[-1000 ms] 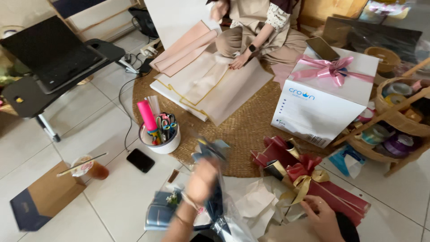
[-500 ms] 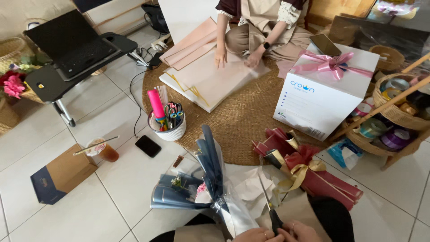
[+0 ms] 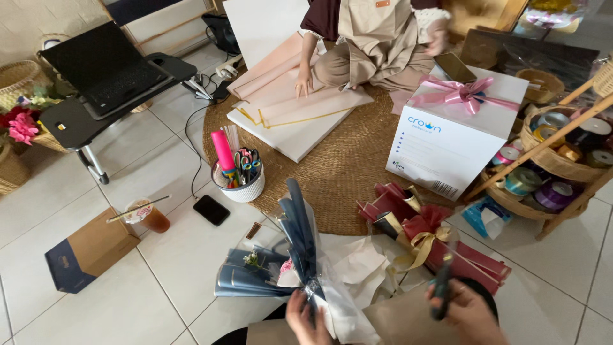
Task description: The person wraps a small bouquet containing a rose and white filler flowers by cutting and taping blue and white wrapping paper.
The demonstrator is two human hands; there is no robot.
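My left hand (image 3: 302, 315) grips the stem end of a flower bouquet (image 3: 300, 236) wrapped in dark blue paper and clear film, which points up and away from me. My right hand (image 3: 461, 312) holds a pair of dark-handled scissors (image 3: 442, 291), lifted to the right of the bouquet and apart from it. White tissue paper (image 3: 357, 262) lies on the floor between my hands. A dark red wrapped bundle with gold ribbon (image 3: 426, 237) lies just beyond my right hand.
Another person (image 3: 370, 38) kneels on the round woven mat (image 3: 345, 166), a hand on pink paper sheets (image 3: 287, 96). Around are a white box with pink bow (image 3: 456, 131), a tool cup (image 3: 239, 174), a phone (image 3: 211, 209), an iced drink (image 3: 148, 216), a laptop table (image 3: 105, 80) and a ribbon rack (image 3: 555, 153).
My right hand has moved with the scissors from beside the bouquet stem out to the right and up. The left hand stays on the stem. The other person has shifted their hands on the pink paper.
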